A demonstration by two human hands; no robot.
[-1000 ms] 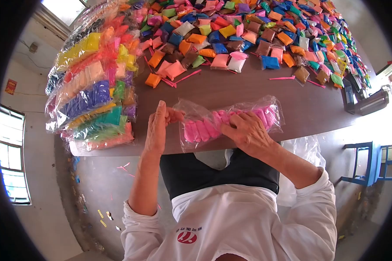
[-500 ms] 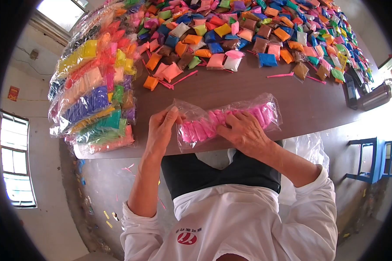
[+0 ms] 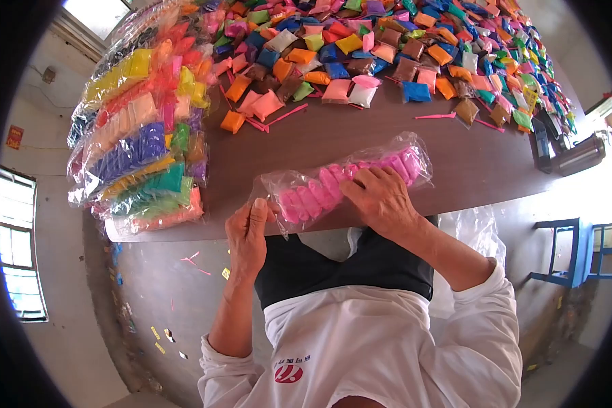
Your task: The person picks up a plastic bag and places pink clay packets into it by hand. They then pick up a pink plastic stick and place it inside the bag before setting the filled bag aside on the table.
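Observation:
A clear plastic bag with a row of bright pink packets inside lies slantwise at the table's near edge. My left hand pinches the bag's left end between thumb and fingers. On the packets near the middle and right of the bag rests my right hand, its fingers bent over the plastic. The fingertips of the right hand are partly hidden, so how firmly it grips does not show.
Stacked bags of coloured packets stand at the left. A large heap of small coloured packets covers the far side. Pink plastic sticks lie on the brown table. A metal flask lies at the right, beyond it a blue stool.
My left hand has moved down and slightly left with the bag's end. The right hand has shifted slightly left along the packets.

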